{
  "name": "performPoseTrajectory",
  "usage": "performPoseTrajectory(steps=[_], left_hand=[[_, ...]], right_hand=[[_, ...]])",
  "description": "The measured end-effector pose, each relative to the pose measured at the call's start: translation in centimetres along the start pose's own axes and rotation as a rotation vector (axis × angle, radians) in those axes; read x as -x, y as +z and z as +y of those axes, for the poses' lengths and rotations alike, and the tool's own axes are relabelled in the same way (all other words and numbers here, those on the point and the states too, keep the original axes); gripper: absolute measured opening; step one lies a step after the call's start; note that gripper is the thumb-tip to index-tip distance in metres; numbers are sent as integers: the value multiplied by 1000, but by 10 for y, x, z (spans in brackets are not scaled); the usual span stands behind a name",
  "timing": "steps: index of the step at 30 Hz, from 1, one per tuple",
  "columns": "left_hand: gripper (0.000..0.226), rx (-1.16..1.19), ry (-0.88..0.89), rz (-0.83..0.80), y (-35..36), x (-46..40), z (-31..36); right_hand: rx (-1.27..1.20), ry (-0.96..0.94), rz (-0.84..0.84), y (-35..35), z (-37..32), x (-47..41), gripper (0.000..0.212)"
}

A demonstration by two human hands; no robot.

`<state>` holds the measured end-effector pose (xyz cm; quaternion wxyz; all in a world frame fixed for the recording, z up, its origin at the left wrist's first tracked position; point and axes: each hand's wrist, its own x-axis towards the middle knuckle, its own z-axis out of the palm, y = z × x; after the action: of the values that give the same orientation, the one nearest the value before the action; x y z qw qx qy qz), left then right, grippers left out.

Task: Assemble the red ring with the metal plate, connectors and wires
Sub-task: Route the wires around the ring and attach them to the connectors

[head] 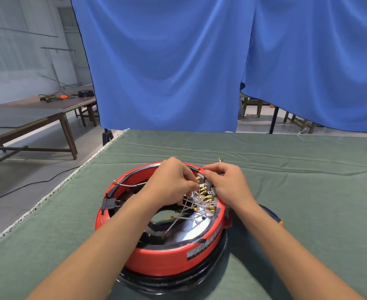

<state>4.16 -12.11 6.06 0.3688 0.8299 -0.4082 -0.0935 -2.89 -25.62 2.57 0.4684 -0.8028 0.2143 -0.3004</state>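
On the green counter (pixel 286 191) I see one red ring (pixel 167 256) around one shiny metal plate (pixel 178 234). My left hand (pixel 169 182) pinches a brass connector (pixel 203 188); my right hand (pixel 228 185) grips a grey block (pixel 201 176) at the rim, white wires (pixel 189 207) below.

Blue curtain (pixel 178 61) hangs behind; wooden tables (pixel 37 118) stand left.

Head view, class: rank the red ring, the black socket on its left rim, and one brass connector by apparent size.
1. red ring
2. black socket
3. brass connector, pinched by the left hand
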Motion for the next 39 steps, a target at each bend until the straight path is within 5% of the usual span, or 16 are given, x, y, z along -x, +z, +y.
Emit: performPoseTrajectory(steps=[39], left_hand=[[12,-98,41,114,12,-2,14]], right_hand=[[-16,17,11,2,0,1,11]])
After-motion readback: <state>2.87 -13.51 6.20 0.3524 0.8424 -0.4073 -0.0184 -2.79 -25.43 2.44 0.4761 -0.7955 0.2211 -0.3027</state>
